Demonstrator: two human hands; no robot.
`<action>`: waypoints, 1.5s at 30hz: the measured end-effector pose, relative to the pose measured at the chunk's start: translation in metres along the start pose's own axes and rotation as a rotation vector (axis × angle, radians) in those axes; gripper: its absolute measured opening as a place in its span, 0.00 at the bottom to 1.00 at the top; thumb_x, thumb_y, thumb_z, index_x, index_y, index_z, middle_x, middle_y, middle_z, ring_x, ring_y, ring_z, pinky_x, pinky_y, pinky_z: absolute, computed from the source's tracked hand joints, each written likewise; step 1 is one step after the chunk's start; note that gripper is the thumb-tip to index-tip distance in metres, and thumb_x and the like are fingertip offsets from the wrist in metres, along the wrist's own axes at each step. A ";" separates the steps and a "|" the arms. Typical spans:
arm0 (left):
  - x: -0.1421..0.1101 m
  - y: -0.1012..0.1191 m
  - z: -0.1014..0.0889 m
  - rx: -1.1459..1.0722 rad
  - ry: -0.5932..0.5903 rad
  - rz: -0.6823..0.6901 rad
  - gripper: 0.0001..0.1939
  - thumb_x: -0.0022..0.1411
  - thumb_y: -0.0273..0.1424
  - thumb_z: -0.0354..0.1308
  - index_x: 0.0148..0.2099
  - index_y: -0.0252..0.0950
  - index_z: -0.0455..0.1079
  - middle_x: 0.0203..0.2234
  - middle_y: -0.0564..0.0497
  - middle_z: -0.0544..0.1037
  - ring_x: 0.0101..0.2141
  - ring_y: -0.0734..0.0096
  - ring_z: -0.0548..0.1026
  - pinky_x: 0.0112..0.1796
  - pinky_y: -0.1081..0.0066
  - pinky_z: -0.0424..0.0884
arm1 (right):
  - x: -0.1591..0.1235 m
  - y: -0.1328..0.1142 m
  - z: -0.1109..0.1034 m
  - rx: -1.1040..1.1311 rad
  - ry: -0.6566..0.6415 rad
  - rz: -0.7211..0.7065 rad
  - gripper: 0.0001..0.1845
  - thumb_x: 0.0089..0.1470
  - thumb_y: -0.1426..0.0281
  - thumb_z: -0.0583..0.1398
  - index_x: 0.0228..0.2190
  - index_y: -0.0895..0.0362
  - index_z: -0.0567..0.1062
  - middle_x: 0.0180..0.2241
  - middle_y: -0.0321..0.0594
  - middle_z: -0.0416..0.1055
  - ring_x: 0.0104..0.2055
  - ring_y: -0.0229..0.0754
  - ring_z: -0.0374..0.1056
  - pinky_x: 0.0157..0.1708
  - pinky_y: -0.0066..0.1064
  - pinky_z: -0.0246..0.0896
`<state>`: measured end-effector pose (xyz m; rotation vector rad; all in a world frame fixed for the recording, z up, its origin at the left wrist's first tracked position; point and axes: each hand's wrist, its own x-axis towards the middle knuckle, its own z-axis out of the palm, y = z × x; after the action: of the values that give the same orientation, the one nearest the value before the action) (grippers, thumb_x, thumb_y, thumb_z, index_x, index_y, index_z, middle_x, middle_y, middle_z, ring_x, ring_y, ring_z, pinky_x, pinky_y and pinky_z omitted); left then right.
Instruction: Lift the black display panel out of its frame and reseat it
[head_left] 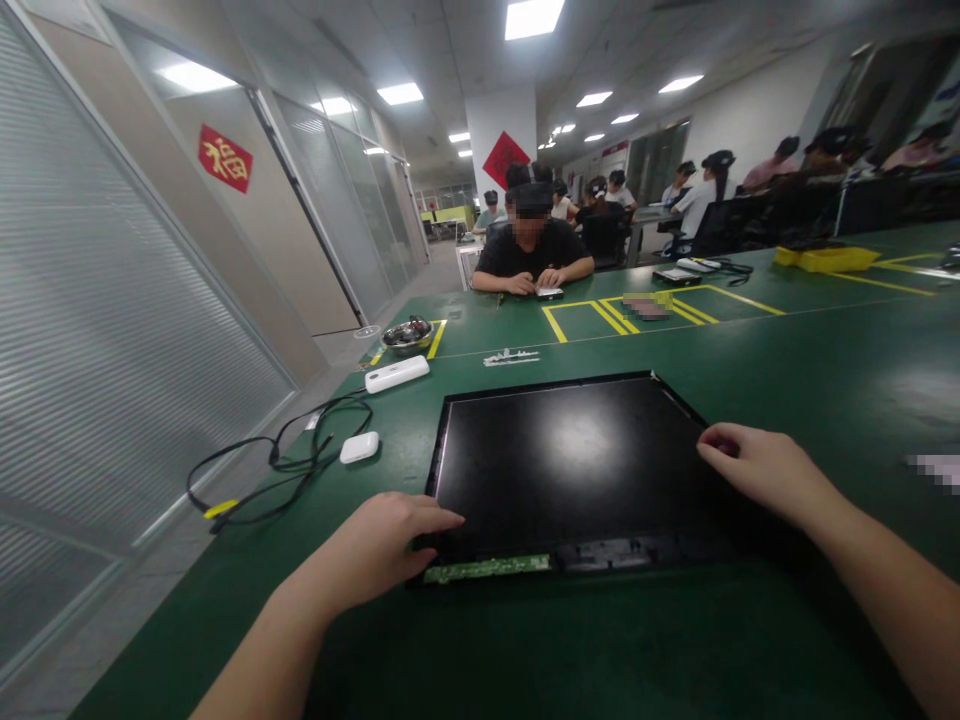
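Note:
A black LCD panel [525, 460] in a thin dark frame lies screen-up on the green table. Along its near edge runs a narrow green circuit board [487, 569]. My left hand [386, 540] grips the panel's near left corner, index finger over the screen and thumb low by the board's end. At the right edge, my right hand [746, 460] has thumb and index finger curled together on the frame; its other fingers are mostly hidden. A small pale tab [655, 376] shows at the far right corner.
Left of the panel are a white power bank [397, 374], a white case [359, 447] and a looped black cable [277, 465]. Farther off stand a metal bowl [407, 334], white strips [511, 357] and a yellow tray [825, 258]. A person [531, 245] works opposite.

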<state>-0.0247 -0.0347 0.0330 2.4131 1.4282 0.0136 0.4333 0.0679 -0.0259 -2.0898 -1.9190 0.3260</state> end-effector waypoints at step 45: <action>0.040 -0.017 0.038 -1.577 0.686 -0.652 0.49 0.54 0.33 0.71 0.71 0.49 0.49 0.32 0.51 0.86 0.30 0.58 0.84 0.31 0.66 0.78 | 0.026 0.050 0.047 0.046 0.002 -0.234 0.32 0.60 0.48 0.48 0.61 0.44 0.70 0.69 0.41 0.52 0.69 0.59 0.51 0.63 0.67 0.42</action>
<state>-0.0125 -0.0039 -0.0142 0.6118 1.4069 1.3107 0.4654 0.0930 -0.0874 -1.8121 -2.1062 0.3131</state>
